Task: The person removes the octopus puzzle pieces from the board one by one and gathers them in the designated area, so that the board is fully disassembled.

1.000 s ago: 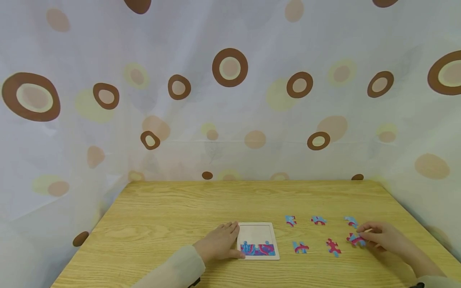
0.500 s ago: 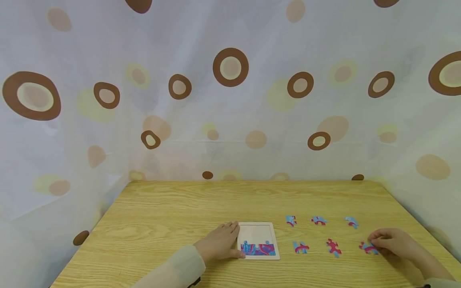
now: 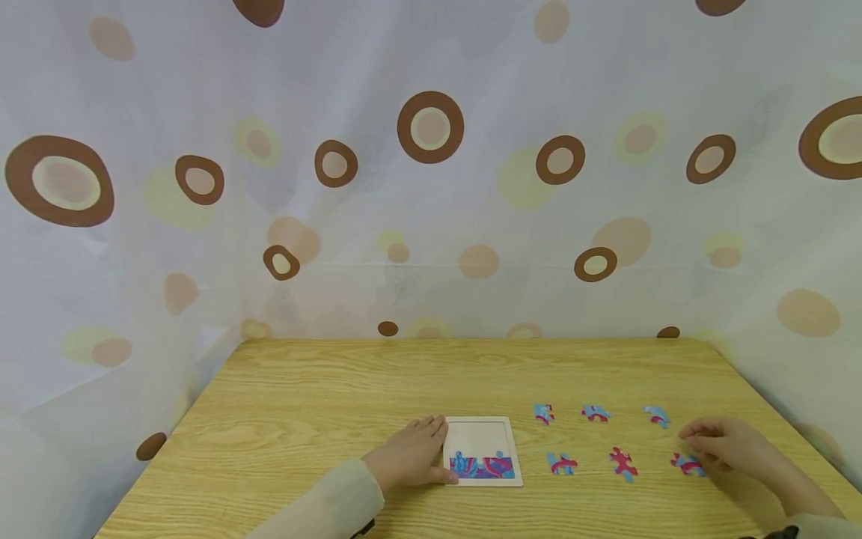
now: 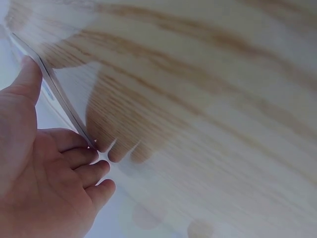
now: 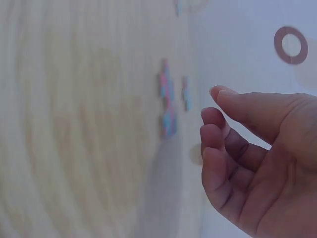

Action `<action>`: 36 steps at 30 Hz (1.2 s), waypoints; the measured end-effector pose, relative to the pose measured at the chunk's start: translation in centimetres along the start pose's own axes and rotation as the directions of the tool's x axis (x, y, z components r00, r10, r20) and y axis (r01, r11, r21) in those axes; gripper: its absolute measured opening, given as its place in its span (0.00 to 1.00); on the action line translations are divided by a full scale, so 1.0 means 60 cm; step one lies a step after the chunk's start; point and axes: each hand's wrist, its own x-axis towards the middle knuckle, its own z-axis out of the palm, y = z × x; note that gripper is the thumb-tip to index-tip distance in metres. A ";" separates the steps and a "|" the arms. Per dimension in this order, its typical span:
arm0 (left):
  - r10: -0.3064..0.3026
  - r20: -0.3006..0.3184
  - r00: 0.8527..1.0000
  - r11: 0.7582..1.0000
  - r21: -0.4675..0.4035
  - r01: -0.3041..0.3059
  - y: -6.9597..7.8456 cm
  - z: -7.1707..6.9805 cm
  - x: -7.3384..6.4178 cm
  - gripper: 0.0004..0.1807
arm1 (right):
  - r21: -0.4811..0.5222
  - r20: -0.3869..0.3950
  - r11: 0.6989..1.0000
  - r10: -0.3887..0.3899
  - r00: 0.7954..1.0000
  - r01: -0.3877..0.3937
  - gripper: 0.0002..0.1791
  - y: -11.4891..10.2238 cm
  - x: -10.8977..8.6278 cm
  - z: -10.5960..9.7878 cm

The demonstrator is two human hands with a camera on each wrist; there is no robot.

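My left hand (image 3: 411, 453) rests along the left side of a small white square puzzle tray (image 3: 517, 449). Its fingers touch the far left corner and its thumb the near left corner; the left wrist view shows the hand (image 4: 54, 163) against the tray's thin edge (image 4: 69, 111). Joined blue, pink and purple pieces (image 3: 481, 468) fill the tray's near part. On the right, my right hand (image 3: 734, 445) hovers just above a pink-and-blue puzzle piece (image 3: 688, 465). Loosely curled and holding nothing, the right hand (image 5: 252, 158) stands apart from that piece in the right wrist view.
Several other loose pieces lie in two rows between tray and right hand, among them a red one (image 3: 623, 463), a blue one (image 3: 656, 416) and another (image 3: 562, 463). Behind the wooden table (image 3: 337, 389) hangs a white curtain (image 3: 431, 217) with brown rings.
My right hand carried the pink-and-blue piece rightward, set it at the right end of the near row, then let go and lifted slightly. The left hand and tray stayed still.
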 end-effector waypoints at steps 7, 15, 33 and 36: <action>0.007 -0.001 1.000 1.000 0.018 -0.007 -0.002 0.002 0.001 0.47 | -0.062 -0.062 0.997 -0.056 0.997 0.052 0.18 -0.069 0.019 0.029; 0.014 0.006 1.000 1.000 0.017 -0.014 -0.004 0.003 -0.002 0.49 | -0.047 -0.030 0.985 -0.167 0.986 0.165 0.16 -0.157 0.055 0.082; 0.013 -0.017 1.000 0.996 0.083 -0.011 0.000 -0.001 -0.004 0.52 | 0.030 0.179 0.944 -0.328 0.928 0.328 0.12 -0.255 0.129 0.239; 0.006 -0.018 1.000 0.996 0.086 -0.005 0.000 0.003 -0.001 0.53 | 0.027 0.205 0.942 -0.332 0.921 0.334 0.12 -0.259 0.139 0.264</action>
